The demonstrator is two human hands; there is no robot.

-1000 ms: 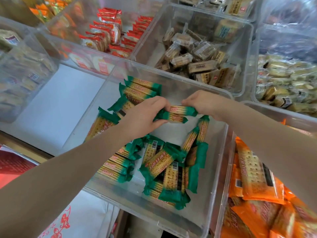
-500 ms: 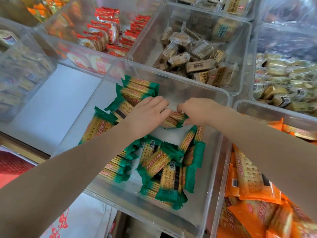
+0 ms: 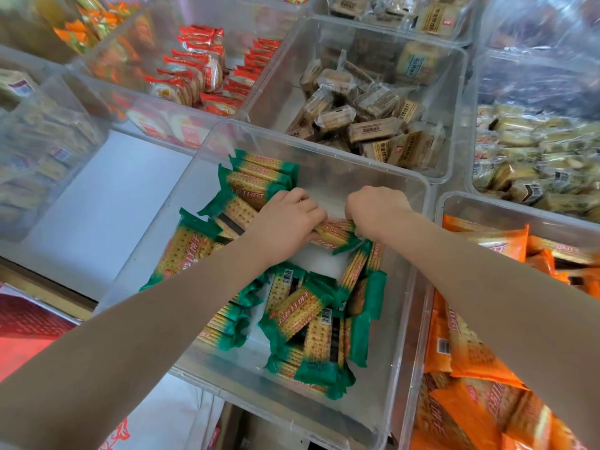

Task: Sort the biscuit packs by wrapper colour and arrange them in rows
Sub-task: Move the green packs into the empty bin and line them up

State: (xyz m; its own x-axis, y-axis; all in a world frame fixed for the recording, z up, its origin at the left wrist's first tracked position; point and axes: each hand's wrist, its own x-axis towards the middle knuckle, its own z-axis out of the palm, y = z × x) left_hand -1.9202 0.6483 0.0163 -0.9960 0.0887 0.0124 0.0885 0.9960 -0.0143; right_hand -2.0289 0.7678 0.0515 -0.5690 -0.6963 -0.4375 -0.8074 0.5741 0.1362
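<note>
Both hands, left (image 3: pixel 285 219) and right (image 3: pixel 373 211), grip green packs (image 3: pixel 334 233) mid-bin (image 3: pixel 324 151), near its far wall. Step judged: laying a row. Next: seat them beside the far-left stack (image 3: pixel 259 177).

At far left, between clear plastic tubs (image 3: pixel 324 152), a bare white bench (image 3: pixel 107 203), edged along its near side by a wooden strip (image 3: pixel 42 287). Below that strip, in the lower left corner, a red patterned surface (image 3: pixel 29 323), and just beside it a white sheet (image 3: pixel 139 427) printed with a red ornament. At top right, crinkled clear plastic film (image 3: pixel 535 30), glossy with reflections.
</note>
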